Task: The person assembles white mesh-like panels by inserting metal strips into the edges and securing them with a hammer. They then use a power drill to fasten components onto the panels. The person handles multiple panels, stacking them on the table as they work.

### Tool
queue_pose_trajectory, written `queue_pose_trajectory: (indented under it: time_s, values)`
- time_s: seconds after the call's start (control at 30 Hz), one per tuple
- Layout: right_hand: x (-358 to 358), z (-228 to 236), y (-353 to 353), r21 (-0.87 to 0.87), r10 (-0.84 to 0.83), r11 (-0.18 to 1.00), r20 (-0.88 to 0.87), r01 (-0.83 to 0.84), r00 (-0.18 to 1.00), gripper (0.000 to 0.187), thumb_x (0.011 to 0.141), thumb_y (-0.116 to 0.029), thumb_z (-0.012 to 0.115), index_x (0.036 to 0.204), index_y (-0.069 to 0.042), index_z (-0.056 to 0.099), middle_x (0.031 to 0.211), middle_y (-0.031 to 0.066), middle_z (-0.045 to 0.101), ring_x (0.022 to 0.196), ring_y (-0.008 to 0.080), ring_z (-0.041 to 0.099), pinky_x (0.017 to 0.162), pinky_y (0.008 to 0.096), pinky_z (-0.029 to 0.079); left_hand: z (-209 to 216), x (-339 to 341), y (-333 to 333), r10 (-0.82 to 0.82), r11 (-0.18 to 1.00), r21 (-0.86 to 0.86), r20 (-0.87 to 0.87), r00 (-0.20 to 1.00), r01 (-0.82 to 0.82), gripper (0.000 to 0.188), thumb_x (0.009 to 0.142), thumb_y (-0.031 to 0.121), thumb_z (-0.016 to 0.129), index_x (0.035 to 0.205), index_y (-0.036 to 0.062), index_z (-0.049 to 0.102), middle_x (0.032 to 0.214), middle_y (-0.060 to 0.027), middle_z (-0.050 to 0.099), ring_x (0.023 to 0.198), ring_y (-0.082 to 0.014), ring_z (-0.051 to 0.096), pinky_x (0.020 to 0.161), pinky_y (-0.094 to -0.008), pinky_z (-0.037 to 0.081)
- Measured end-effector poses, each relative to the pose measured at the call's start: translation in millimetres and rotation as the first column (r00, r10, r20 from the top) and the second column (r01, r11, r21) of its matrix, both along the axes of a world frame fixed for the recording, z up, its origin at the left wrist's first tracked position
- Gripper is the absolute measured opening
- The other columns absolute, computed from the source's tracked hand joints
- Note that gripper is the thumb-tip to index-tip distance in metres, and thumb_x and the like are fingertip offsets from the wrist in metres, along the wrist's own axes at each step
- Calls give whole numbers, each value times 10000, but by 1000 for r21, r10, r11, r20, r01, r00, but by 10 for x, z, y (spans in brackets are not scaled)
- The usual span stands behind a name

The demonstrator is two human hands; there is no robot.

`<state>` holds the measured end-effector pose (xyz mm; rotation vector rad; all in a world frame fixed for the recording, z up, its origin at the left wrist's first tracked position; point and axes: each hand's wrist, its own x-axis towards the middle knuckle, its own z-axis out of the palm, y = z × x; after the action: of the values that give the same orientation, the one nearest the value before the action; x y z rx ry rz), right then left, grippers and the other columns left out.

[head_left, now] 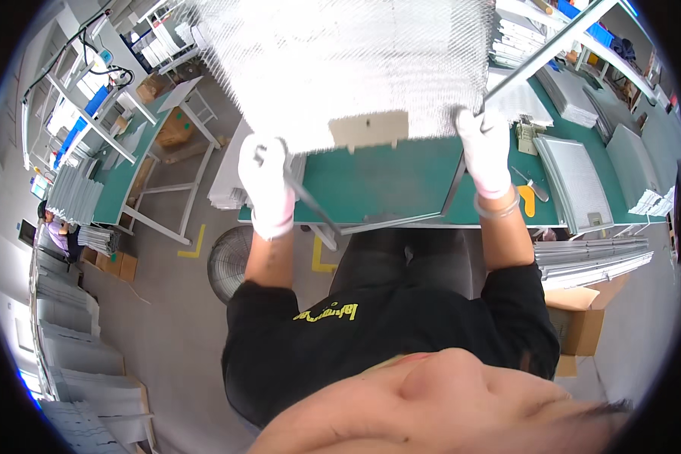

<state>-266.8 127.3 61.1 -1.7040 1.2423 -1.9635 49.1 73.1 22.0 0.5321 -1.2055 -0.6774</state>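
A large silvery mesh sheet with ragged edges is held up in front of me. My left hand, in a white glove, is closed at its lower left corner. My right hand, gloved too, grips the lower right corner. A beige rectangular patch with a small dark spot sits at the sheet's lower edge. Below it, thin grey metal frame strips form an open outline over the green tabletop. Its side strips run up toward both hands; whether the hands hold them too, I cannot tell.
To the right lie a yellow-orange piece, a screwdriver-like tool and stacked mesh panels. Cardboard boxes and a round fan-like grille stand low. Another green bench is at left, with a person beyond.
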Motion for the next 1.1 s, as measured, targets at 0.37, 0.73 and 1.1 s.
queue_pose_trajectory:
  time_s: [0.37,0.73,1.1]
  values:
    - [-592,-229,-358,-1,-71,997,115,72,991,253,954,-208,699,1108,-7,683,804,-55,571,712,36,425,634,209,363,227,-643,-467,-141,989,41,70,988,139,90,931,24,637,1008,-12,667,818,21,609,732,-47,508,675,-214,420]
    - [-791,-453,-555,-18,-112,993,142,116,984,237,953,-231,714,1029,-11,669,713,-65,501,675,33,398,600,217,342,23,-641,-664,-301,949,28,371,879,313,308,991,20,540,1293,-6,484,980,1,486,826,-63,425,770,-228,424]
    - [-732,-668,-669,-104,-180,975,147,196,973,250,953,-196,727,1067,14,656,654,-70,459,614,24,363,540,210,313,-121,-754,-684,-329,944,14,156,931,331,218,939,-28,608,1146,29,576,936,19,551,802,-45,490,747,-204,439]
